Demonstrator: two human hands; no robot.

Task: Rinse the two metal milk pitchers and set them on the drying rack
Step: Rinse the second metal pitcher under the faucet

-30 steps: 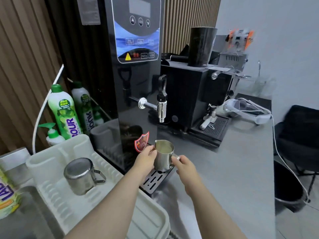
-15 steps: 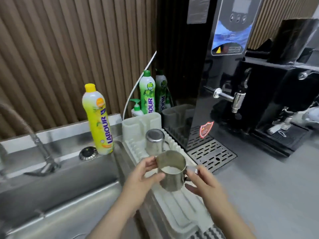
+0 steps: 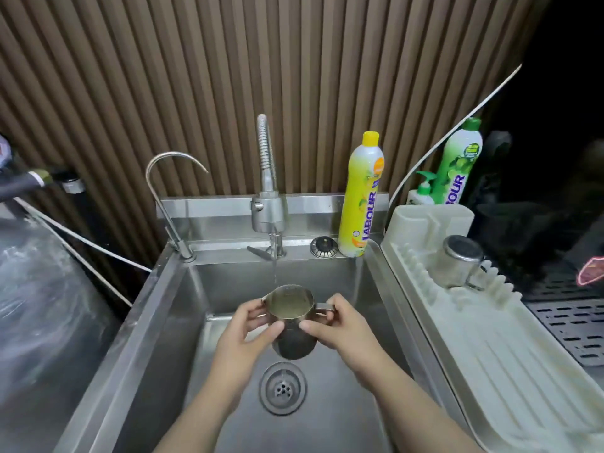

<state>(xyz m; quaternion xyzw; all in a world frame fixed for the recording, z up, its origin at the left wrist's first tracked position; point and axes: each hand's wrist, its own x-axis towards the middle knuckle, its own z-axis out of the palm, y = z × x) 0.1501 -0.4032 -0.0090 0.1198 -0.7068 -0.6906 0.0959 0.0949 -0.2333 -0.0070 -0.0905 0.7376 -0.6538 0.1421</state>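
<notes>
Two hands of mine hold the first pitcher (image 3: 289, 318) at the frame's centre, above the sink (image 3: 157, 322): my left hand (image 3: 243, 335) curls round its body, my right hand (image 3: 343, 328) grips the handle. A thin stream (image 3: 274, 269) from the faucet (image 3: 268, 210) falls into it. At right, the second pitcher (image 3: 457, 261) sits upside down on the drying rack (image 3: 490, 354).

We see soft, fairly bright light from overhead, with pale glare on the steel sink (image 3: 157, 322). The upper right corner sinks into black. Our wide lens bows the wall slats (image 3: 196, 76) and drying rack (image 3: 490, 354); the plastic sheet (image 3: 42, 305) at left looks smeared.
</notes>
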